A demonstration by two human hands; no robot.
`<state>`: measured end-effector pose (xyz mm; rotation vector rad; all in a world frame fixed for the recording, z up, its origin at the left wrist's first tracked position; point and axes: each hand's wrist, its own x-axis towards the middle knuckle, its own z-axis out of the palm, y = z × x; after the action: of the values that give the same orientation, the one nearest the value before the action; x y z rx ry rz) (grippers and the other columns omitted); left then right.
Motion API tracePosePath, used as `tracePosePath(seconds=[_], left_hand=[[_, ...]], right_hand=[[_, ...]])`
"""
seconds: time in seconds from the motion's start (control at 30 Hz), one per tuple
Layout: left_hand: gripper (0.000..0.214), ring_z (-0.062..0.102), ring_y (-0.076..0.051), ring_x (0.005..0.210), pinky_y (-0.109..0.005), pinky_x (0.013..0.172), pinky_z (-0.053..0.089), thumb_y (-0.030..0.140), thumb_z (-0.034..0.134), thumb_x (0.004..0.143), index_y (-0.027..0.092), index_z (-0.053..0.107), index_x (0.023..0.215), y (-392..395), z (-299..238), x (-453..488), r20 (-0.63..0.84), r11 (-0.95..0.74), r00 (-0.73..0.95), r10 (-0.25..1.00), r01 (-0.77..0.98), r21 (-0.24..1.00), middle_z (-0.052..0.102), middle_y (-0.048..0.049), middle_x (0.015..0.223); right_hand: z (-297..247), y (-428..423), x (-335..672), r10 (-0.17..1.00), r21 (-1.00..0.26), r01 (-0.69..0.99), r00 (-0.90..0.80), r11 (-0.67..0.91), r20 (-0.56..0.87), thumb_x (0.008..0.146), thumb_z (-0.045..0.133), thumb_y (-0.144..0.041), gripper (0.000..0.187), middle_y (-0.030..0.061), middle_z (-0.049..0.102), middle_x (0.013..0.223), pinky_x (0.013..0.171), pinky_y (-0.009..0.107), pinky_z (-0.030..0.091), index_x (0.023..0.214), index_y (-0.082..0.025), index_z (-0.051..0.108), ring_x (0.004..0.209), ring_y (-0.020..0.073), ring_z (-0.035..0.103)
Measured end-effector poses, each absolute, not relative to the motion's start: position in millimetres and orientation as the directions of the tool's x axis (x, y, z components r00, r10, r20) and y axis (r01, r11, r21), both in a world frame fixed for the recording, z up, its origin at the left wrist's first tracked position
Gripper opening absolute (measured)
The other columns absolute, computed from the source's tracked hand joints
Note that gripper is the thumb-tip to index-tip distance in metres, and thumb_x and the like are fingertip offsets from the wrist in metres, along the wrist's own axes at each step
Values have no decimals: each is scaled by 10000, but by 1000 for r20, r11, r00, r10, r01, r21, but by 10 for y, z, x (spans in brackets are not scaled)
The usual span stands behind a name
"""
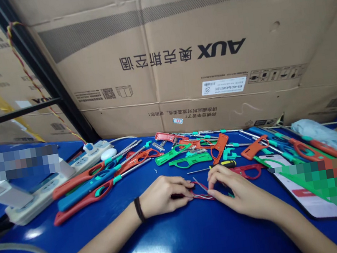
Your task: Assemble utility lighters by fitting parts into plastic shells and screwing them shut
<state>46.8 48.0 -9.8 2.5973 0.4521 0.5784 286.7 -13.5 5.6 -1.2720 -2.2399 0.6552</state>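
Note:
My left hand (168, 193), with a dark band at the wrist, has its fingers closed on a red lighter casing (191, 185). Thin pale and reddish wires (203, 197) run from those fingertips toward my right hand (233, 188). The fingers of that hand are pinched together, but what lies between them is too small to make out. A slim grey piece (200, 183) slants between the two hands. Just beyond the right hand lie a yellow-and-black screwdriver (227, 164) and another red casing (248, 172).
Long-nosed lighters (86, 200) lie at left beside a white power strip (50, 184). Loose green casings (190, 161) and orange casings (220, 147) are scattered behind the hands. At right, a phone (305, 194) lies partly under more lighters. A large cardboard box (166, 25) stands behind.

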Motion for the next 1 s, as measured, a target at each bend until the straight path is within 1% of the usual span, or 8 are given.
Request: tracePosePath(seconds=[0.13, 0.27, 0.47, 0.6, 0.67, 0.77, 0.83, 1.0], left_hand=[[146, 676, -156, 935, -247, 875, 518, 197, 567, 860, 181, 711, 880, 461, -89, 478, 321, -857, 859, 399, 225, 463, 693, -60, 1067], [145, 685, -152, 890, -244, 867, 522, 187, 580, 834, 190, 718, 879, 431, -99, 500, 331, -869, 863, 381, 213, 446, 688, -46, 1078], [167, 682, -158, 903, -250, 878, 516, 185, 577, 826, 199, 724, 903, 410, -120, 516, 340, -880, 863, 373, 213, 425, 689, -40, 1074], [172, 682, -156, 898, -248, 874, 518, 193, 569, 836, 190, 726, 906, 418, -124, 517, 347, -884, 862, 370, 212, 416, 695, -42, 1057], [173, 681, -156, 900, -249, 878, 517, 192, 567, 837, 189, 726, 905, 419, -126, 516, 351, -888, 862, 365, 209, 410, 693, -40, 1062], [170, 678, -154, 900, -251, 888, 511, 193, 568, 834, 197, 724, 901, 416, -129, 515, 353, -893, 864, 359, 207, 399, 691, -34, 1070], [167, 675, -154, 909, -249, 890, 509, 194, 567, 833, 201, 722, 896, 412, -130, 515, 358, -897, 865, 352, 203, 393, 690, -31, 1069], [171, 675, -147, 897, -235, 867, 512, 199, 560, 837, 211, 718, 903, 411, -126, 513, 362, -902, 865, 348, 203, 381, 692, -28, 1060]], right_hand=[[25, -147, 2830, 882, -641, 638, -450, 427, 140, 891, 503, -234, 31, 26, 529, 1007, 900, 326, 445, 891, -229, 534, 971, 156, 550], [-28, -152, 2765, 898, -666, 640, -427, 383, 106, 853, 599, -356, 172, 29, 536, 1051, 882, 324, 455, 977, -244, 563, 990, 178, 556], [-64, -127, 2715, 881, -662, 617, -450, 426, 147, 866, 595, -253, 26, 0, 532, 950, 854, 277, 451, 859, -230, 606, 899, 135, 568], [-37, -117, 2719, 896, -660, 629, -409, 412, 169, 867, 587, -219, 57, -2, 571, 893, 810, 272, 453, 811, -213, 599, 866, 136, 576], [-36, -122, 2720, 904, -658, 641, -398, 396, 156, 844, 621, -244, 37, -2, 582, 890, 781, 274, 459, 848, -214, 601, 848, 142, 580], [-56, -129, 2713, 904, -653, 650, -404, 390, 138, 812, 666, -270, 94, -3, 573, 908, 789, 277, 458, 879, -224, 619, 863, 147, 579], [-72, -127, 2708, 899, -661, 636, -416, 397, 140, 811, 666, -242, 43, -7, 563, 887, 779, 265, 452, 826, -219, 632, 841, 138, 579], [-72, -104, 2708, 901, -718, 584, -410, 379, 142, 780, 686, -232, 56, -8, 577, 806, 697, 237, 431, 756, -199, 646, 739, 126, 562]])
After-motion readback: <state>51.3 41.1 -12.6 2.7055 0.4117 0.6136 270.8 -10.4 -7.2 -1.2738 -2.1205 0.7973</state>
